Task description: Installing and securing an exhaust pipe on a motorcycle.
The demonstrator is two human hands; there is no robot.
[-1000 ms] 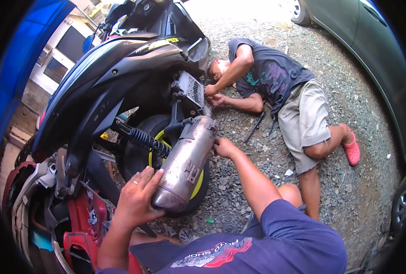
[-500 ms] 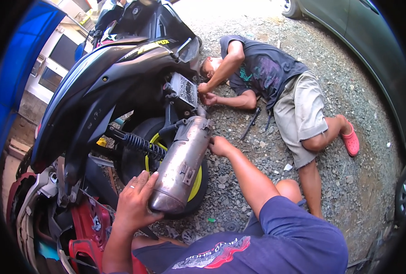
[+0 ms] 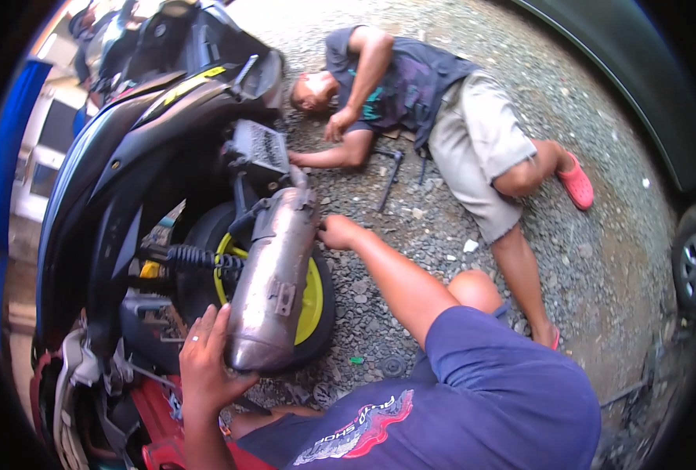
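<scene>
My left hand (image 3: 211,360) holds the rear end of a silver metal muffler (image 3: 273,266), fingers along its left side and thumb beneath. My right hand (image 3: 338,233) grips the muffler's right side near the upper end, its fingertips partly hidden behind it. The muffler lies tilted over a rear wheel with a yellow-green rim (image 3: 310,301), beside a black scooter body (image 3: 97,219). A radiator (image 3: 258,145) sits above the muffler's pipe. Another person's hand (image 3: 298,158) reaches to the pipe; their other hand (image 3: 340,124) hangs bent above that arm.
The other person (image 3: 410,94) lies on their side on gravel (image 3: 583,258). A dark tool (image 3: 388,184) lies by their arm. A dark car (image 3: 638,94) stands at right, a blue panel (image 3: 7,196) at far left. Red and grey body parts (image 3: 156,415) pile at lower left.
The view has shifted, moving the scooter and other person left and upward. The other person's upper hand has left the radiator area. Both my hands remain on the muffler.
</scene>
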